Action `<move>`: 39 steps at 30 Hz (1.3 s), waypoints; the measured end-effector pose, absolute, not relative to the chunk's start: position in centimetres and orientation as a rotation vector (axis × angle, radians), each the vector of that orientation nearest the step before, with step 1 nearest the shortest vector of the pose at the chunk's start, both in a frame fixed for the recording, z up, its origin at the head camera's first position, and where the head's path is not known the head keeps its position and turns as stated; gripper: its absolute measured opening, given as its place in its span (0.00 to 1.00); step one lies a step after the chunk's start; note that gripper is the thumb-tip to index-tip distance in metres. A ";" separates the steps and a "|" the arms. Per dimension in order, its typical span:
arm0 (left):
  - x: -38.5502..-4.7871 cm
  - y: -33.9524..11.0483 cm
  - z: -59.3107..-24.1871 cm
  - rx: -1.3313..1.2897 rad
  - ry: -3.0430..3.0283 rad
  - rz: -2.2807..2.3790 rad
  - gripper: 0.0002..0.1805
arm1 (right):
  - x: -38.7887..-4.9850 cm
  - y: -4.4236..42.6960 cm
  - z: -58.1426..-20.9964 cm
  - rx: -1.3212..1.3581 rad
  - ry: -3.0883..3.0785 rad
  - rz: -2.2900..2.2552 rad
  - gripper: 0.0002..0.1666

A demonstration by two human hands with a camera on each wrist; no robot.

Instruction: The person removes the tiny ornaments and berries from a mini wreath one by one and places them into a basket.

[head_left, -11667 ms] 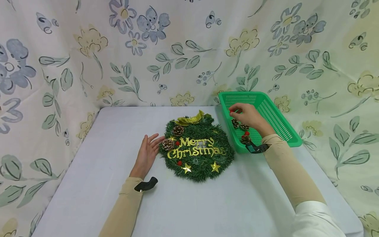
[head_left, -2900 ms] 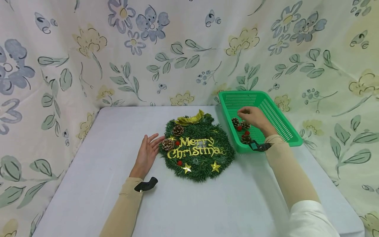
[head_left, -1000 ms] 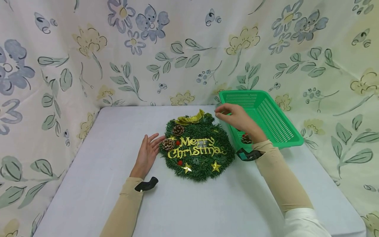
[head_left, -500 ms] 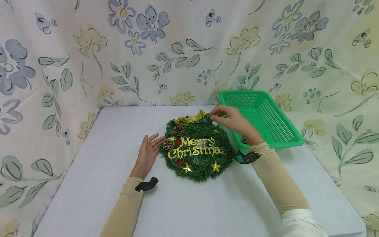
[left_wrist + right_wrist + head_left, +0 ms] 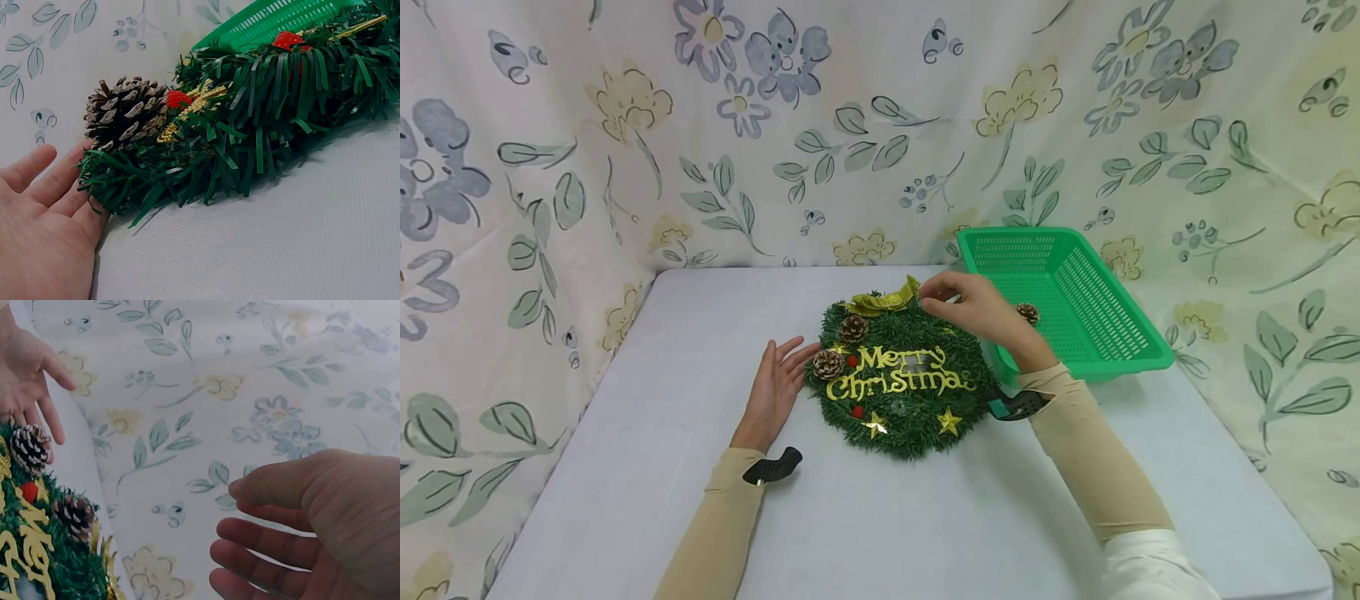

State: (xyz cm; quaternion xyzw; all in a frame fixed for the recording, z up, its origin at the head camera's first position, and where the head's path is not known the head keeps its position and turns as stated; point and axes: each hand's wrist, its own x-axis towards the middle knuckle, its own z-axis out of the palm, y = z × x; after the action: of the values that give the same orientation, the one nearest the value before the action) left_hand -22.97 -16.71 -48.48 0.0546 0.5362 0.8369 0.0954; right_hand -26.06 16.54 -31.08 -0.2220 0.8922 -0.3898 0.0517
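A green tinsel wreath [image 5: 902, 437] lies on the table, bearing gold "Merry Christmas" lettering [image 5: 900, 382] and a gold bow [image 5: 883, 302] at its top. Two pine cones [image 5: 828, 364] and red berries [image 5: 857, 412] sit on its left side, with gold stars [image 5: 949, 421] below. My left hand [image 5: 775, 387] lies palm up, its straight fingertips touching the wreath's left edge beside a pine cone [image 5: 125, 112]. My right hand [image 5: 973, 308] hovers at the wreath's upper right, close to the bow. In the right wrist view its fingers are loosely bent with nothing visible between them.
A green plastic basket [image 5: 1120, 367] stands at the back right, partly behind my right hand and forearm. One pine cone [image 5: 1027, 313] shows inside it. A floral curtain [image 5: 850, 125] hangs behind the white-covered table [image 5: 640, 417].
My right hand held a red berry over the basket earlier; the berry later lay inside. Since then the hand has moved left, out of the basket to the bow. The left hand stays put.
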 end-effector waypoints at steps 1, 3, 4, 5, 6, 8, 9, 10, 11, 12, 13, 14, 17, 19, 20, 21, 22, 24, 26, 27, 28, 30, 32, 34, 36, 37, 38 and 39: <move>-23.0 -16.7 -48.5 0.163 1.588 2.482 0.44 | -26.0 16.4 -31.1 -0.689 2.709 -1.192 0.15; -23.0 -16.7 -48.5 0.162 1.586 2.483 0.44 | -26.0 16.2 -31.3 -0.719 2.700 -1.203 0.15; -23.0 -16.7 -48.5 0.162 1.590 2.481 0.44 | -26.0 16.0 -31.4 -0.728 2.694 -1.209 0.15; -23.0 -16.7 -48.5 0.160 1.592 2.480 0.44 | -26.0 15.9 -31.4 -0.734 2.693 -1.211 0.14; -23.0 -16.7 -48.5 0.159 1.593 2.480 0.43 | -26.0 15.8 -31.5 -0.738 2.689 -1.215 0.14; -23.1 -16.7 -48.5 0.154 1.592 2.479 0.42 | -25.9 15.6 -31.7 -0.744 2.680 -1.224 0.14; -23.1 -16.7 -48.5 0.152 1.592 2.478 0.42 | -25.8 15.5 -31.8 -0.742 2.675 -1.230 0.14; -23.1 -16.7 -48.5 0.152 1.591 2.478 0.41 | -25.8 15.5 -31.9 -0.742 2.671 -1.232 0.14; -23.1 -16.7 -48.5 0.148 1.585 2.480 0.41 | -25.8 15.4 -32.0 -0.742 2.666 -1.239 0.14; -23.1 -16.7 -48.5 0.145 1.581 2.481 0.40 | -25.8 15.3 -32.0 -0.744 2.656 -1.250 0.14; -23.1 -16.7 -48.6 0.144 1.578 2.481 0.40 | -25.7 15.3 -32.1 -0.748 2.646 -1.261 0.14; -23.1 -16.6 -48.6 0.144 1.577 2.482 0.40 | -25.7 15.2 -32.1 -0.754 2.639 -1.266 0.14; -23.1 -16.7 -48.6 0.141 1.576 2.482 0.41 | -25.6 14.9 -32.2 -0.772 2.626 -1.279 0.13; -23.1 -16.7 -48.6 0.142 1.578 2.483 0.42 | -25.5 14.7 -32.3 -0.785 2.618 -1.286 0.12; -23.1 -16.7 -48.6 0.141 1.579 2.484 0.42 | -25.5 14.6 -32.4 -0.793 2.613 -1.287 0.12; -23.1 -16.7 -48.6 0.139 1.579 2.485 0.42 | -25.4 14.5 -32.4 -0.795 2.603 -1.296 0.12; -23.1 -16.7 -48.6 0.138 1.580 2.485 0.42 | -25.4 14.4 -32.5 -0.808 2.597 -1.302 0.12; -23.0 -16.7 -48.5 0.135 1.581 2.486 0.42 | -25.3 14.2 -32.6 -0.813 2.576 -1.316 0.11; -23.0 -16.7 -48.5 0.131 1.579 2.486 0.42 | -25.2 14.1 -32.7 -0.814 2.562 -1.323 0.11; -23.0 -16.7 -48.5 0.131 1.579 2.485 0.42 | -25.1 14.0 -32.7 -0.812 2.561 -1.324 0.11; -23.0 -16.7 -48.5 0.132 1.581 2.482 0.42 | -25.1 13.9 -32.8 -0.815 2.560 -1.322 0.10; -23.0 -16.7 -48.4 0.130 1.584 2.480 0.42 | -25.0 13.8 -32.9 -0.815 2.555 -1.322 0.10; -23.0 -16.6 -48.4 0.133 1.589 2.478 0.42 | -24.9 13.6 -33.0 -0.821 2.558 -1.316 0.10; -23.1 -16.6 -48.5 0.135 1.591 2.476 0.42 | -24.8 13.4 -33.1 -0.825 2.551 -1.317 0.10; -23.1 -16.7 -48.5 0.138 1.587 2.480 0.42 | -24.6 13.2 -33.2 -0.821 2.547 -1.321 0.10; -23.1 -16.7 -48.6 0.141 1.587 2.480 0.42 | -24.5 13.2 -33.2 -0.815 2.542 -1.325 0.10; -23.1 -16.7 -48.6 0.144 1.584 2.483 0.42 | -24.4 13.1 -33.2 -0.809 2.534 -1.328 0.11; -23.1 -16.7 -48.6 0.148 1.583 2.484 0.41 | -24.3 13.0 -33.2 -0.797 2.524 -1.333 0.11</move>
State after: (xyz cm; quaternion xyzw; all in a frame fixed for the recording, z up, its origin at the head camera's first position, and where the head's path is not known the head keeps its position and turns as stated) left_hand -23.07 -16.68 -48.58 0.0501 0.5342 0.8384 0.0962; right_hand -24.34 12.95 -33.22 -0.2678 0.8484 -0.4479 0.0888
